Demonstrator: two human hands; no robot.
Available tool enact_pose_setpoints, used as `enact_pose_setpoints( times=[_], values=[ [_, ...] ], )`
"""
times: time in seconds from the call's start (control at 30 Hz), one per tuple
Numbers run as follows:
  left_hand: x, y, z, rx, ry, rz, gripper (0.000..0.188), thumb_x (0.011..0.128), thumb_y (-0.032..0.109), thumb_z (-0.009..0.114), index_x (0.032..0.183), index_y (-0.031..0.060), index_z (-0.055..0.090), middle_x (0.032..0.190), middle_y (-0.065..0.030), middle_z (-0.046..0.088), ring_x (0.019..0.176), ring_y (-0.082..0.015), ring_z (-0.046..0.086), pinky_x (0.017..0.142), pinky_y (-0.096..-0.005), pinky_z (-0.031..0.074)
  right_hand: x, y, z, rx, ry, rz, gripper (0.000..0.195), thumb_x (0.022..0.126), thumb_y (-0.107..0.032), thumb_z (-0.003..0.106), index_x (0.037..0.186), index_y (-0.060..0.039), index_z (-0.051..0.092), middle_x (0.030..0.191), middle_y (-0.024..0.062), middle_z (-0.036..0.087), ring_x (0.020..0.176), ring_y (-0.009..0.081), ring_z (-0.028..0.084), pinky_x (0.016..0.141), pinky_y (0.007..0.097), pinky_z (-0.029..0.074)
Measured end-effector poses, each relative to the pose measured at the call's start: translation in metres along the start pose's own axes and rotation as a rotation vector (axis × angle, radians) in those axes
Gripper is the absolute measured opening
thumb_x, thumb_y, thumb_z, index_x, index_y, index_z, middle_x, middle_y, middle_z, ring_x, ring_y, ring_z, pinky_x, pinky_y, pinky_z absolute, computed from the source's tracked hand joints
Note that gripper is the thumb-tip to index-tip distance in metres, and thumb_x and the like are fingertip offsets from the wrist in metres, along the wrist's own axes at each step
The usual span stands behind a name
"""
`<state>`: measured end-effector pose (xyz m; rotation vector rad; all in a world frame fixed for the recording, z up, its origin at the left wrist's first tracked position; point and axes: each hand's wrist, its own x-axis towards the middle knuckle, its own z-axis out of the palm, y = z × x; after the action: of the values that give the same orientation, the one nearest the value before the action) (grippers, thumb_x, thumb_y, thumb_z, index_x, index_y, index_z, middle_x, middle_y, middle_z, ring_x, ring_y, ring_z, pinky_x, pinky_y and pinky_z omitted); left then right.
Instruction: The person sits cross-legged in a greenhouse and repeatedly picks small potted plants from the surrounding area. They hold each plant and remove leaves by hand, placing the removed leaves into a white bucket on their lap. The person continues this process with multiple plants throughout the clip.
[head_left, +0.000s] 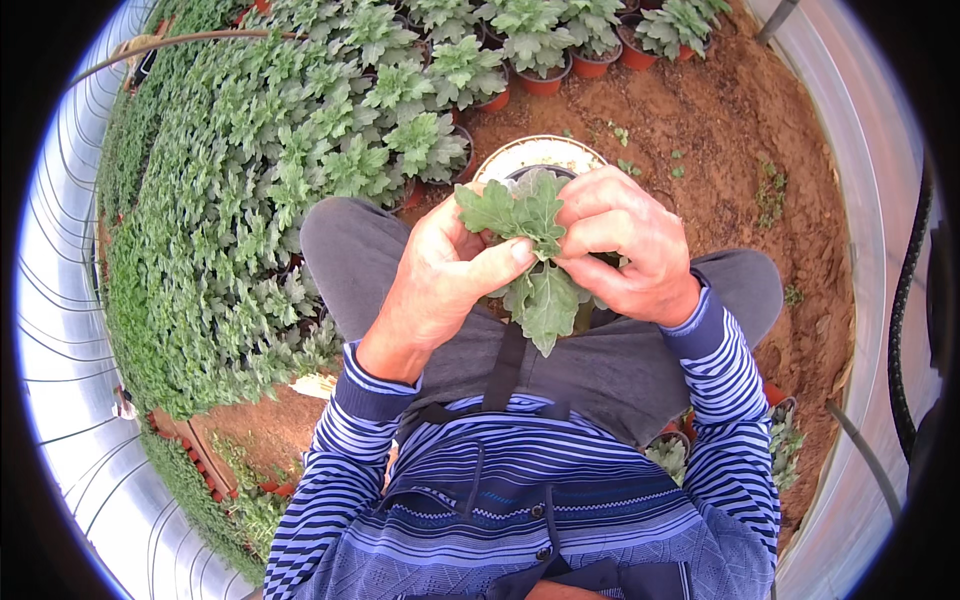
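A leafy green plant, seemingly a chrysanthemum, stands between my two hands above my lap. My left hand holds it, with the thumb pressed near the centre of the shoot. From the other side, my right hand pinches at the same spot with thumb and forefinger. Lobed leaves spread above and below the fingertips. Behind the upper leaves shows the dark rim of a pot. Just beyond my hands sits a round white basket with a thin rim. The plant's lower stem and base are hidden.
Dense rows of potted plants fill the left side and the far end, in reddish pots. Bare brown soil runs along the right, beside plastic sheeting. More potted plants stand near my right elbow.
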<state>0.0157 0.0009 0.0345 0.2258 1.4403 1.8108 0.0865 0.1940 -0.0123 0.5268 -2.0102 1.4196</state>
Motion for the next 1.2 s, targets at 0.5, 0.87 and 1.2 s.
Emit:
enact_pose_setpoints(
  times=[0.5, 0.87, 1.2],
  values=[
    [0.0021, -0.0056, 0.0015, 0.015, -0.009, 0.046, 0.045, 0.087, 0.007, 0.075, 0.127, 0.0014, 0.056, 0.117, -0.0062, 0.065, 0.108, -0.016, 0.063, 0.097, -0.0324, 0.05, 0.0049, -0.0006, -0.0046, -0.298, -0.006, -0.166, 0.031, 0.062, -0.003, 0.081, 0.089, -0.0073, 0.067, 0.093, 0.0079, 0.062, 0.087, 0.0298, 0.065, 0.072, 0.0396, 0.056],
    [0.0026, -0.0052, 0.001, 0.054, -0.047, 0.074, 0.042, 0.089, 0.008, 0.073, 0.127, 0.0017, 0.057, 0.118, -0.005, 0.065, 0.107, -0.0143, 0.061, 0.096, -0.0318, 0.049, 0.0015, 0.0041, -0.0027, -0.226, -0.011, -0.099, 0.031, 0.066, -0.005, 0.083, 0.092, -0.007, 0.066, 0.098, 0.0091, 0.064, 0.09, 0.0313, 0.066, 0.077, 0.0428, 0.056],
    [0.0053, 0.0021, 0.0029, 0.049, -0.051, 0.006, 0.045, 0.087, 0.008, 0.074, 0.128, 0.002, 0.056, 0.116, -0.0039, 0.065, 0.106, -0.0139, 0.061, 0.096, -0.0315, 0.048, 0.0003, 0.0043, 0.0019, -0.221, 0.023, -0.124, 0.03, 0.068, -0.002, 0.081, 0.093, -0.0076, 0.065, 0.1, 0.0093, 0.064, 0.092, 0.0323, 0.066, 0.079, 0.0441, 0.054]
  ],
)
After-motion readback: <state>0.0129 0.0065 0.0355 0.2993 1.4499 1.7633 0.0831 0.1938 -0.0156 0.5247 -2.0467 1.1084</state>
